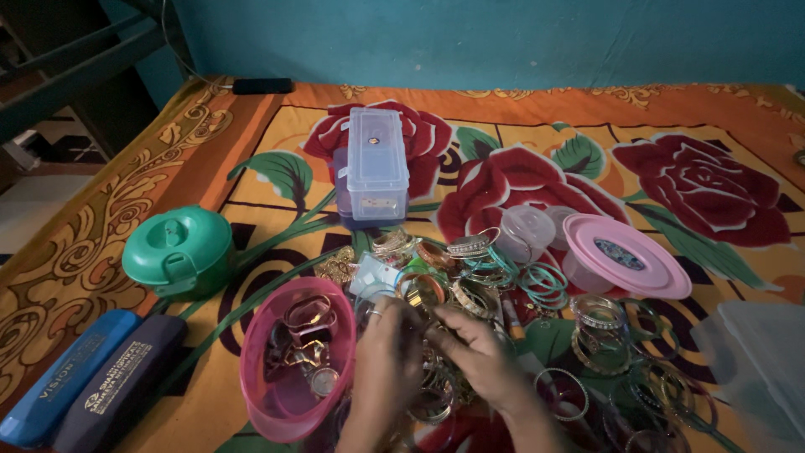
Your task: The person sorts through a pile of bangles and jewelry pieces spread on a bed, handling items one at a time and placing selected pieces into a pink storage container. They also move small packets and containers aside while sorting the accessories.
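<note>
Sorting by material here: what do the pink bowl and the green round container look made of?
The pink bowl looks like translucent plastic: light glows through its wall. The green round container seems opaque moulded plastic with a dull sheen, a latch formed into its lid.

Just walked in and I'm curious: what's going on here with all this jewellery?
A person's left hand and right hand meet over a heap of mixed metal and glass bangles on a rose-patterned orange bedspread, fingering some of them. Beside the left hand sits an open pink plastic bowl holding watches. A clear lidded plastic box stands behind.
</note>
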A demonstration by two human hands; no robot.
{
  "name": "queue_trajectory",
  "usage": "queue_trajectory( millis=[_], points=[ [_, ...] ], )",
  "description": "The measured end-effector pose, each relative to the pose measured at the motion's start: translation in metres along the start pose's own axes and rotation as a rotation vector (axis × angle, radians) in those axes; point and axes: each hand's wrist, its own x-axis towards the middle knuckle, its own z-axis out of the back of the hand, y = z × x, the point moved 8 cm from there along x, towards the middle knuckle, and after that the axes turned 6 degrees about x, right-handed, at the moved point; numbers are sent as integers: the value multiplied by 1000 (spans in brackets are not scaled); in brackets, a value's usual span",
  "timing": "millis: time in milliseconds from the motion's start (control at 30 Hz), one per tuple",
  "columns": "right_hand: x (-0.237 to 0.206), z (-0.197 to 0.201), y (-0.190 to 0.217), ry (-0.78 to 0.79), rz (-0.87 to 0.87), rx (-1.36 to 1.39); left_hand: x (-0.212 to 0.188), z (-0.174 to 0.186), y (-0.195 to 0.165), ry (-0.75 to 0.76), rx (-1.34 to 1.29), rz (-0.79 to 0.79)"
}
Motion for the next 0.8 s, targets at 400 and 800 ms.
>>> queue_trajectory(
  millis=[400,800],
  points=[
    [-8,-16,27,37,68,190,-13,-37,69,115,-651,428],
    [-11,-16,51,-20,308,111,-15,-51,73,202,-743,511]
  ],
)
